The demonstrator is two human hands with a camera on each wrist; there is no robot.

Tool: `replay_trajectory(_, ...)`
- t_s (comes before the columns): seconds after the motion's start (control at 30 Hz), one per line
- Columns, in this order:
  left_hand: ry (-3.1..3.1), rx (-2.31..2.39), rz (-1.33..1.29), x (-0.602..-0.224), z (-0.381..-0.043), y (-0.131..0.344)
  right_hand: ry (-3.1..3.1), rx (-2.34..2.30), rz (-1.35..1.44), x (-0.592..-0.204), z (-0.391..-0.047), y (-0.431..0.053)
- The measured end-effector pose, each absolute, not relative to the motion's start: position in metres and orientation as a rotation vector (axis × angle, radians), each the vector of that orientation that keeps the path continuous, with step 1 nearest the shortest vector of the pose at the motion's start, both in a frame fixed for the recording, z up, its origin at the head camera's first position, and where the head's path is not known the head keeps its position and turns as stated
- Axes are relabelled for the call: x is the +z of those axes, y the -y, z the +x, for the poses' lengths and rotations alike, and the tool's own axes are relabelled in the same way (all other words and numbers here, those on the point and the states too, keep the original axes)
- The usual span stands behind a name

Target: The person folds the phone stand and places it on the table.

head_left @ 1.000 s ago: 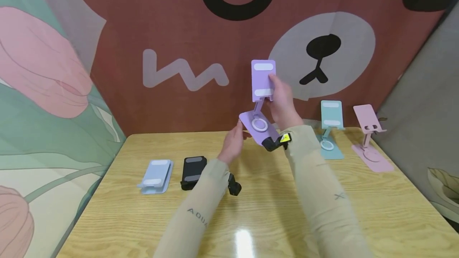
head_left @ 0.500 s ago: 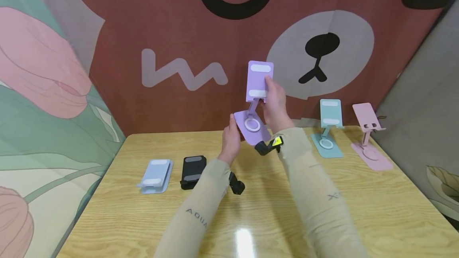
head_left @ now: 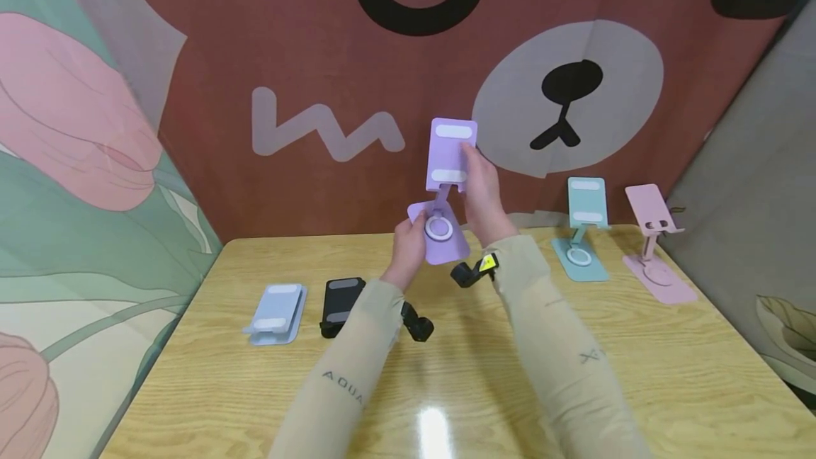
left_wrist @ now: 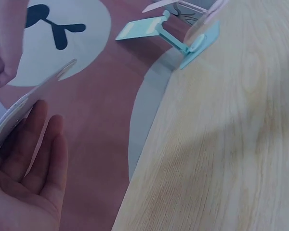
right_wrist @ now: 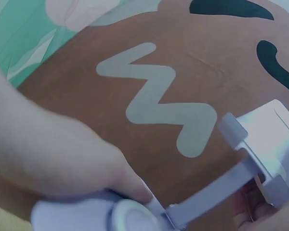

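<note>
A purple folding phone stand [head_left: 451, 154] is unfolded and held up above the back of the table. My left hand [head_left: 409, 250] grips the left side of its base plate [head_left: 454, 246], thumb on top near the white ring; in the left wrist view its fingers [left_wrist: 36, 130] lie under the plate. My right hand [head_left: 486, 193] pinches the right edge of the upper plate, thumb on the front face. The right wrist view shows the stand's arm [right_wrist: 216, 192] running between base and upper plate.
On the wooden table [head_left: 510, 374], a folded light-blue stand [head_left: 277, 314] and a folded black stand [head_left: 341, 303] lie at left. An unfolded teal stand [head_left: 588, 204] and pink stand [head_left: 652, 211] stand at back right. A printed curtain [head_left: 306, 190] hangs behind.
The purple stand has moved left and slightly down with both hands, and its base has turned to face me more. The left thumb has shifted onto the base's top.
</note>
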State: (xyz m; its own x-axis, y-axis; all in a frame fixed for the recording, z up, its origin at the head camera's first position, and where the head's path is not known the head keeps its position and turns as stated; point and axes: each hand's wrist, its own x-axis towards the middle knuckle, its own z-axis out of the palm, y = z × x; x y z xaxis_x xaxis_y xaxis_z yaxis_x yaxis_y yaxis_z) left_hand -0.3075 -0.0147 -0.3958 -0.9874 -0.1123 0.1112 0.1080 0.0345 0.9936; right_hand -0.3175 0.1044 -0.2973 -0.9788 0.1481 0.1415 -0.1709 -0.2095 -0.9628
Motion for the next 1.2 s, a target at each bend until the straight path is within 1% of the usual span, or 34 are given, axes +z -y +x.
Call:
replay_trajectory(0.27,2.185,-2.098,0.015,-0.394,-0.304,0.020,1.980,2.219,-0.073,-0.284,-0.317,-0.119)
replay_trajectory(0.47,2.206,-2.096,0.024,-0.394,-0.302,0.020,2.084,2.155,-0.052,-0.276,-0.318,-0.126)
replay_trajectory(0.8,2.141,-2.089,0.002,-0.394,-0.297,0.014,2.111,2.029,-0.140,-0.285,-0.321,-0.124)
replay_trajectory(1.2,2.183,-2.107,-0.007,-0.393,-0.297,0.019,2.120,1.953,-0.128,-0.287,-0.320,-0.119)
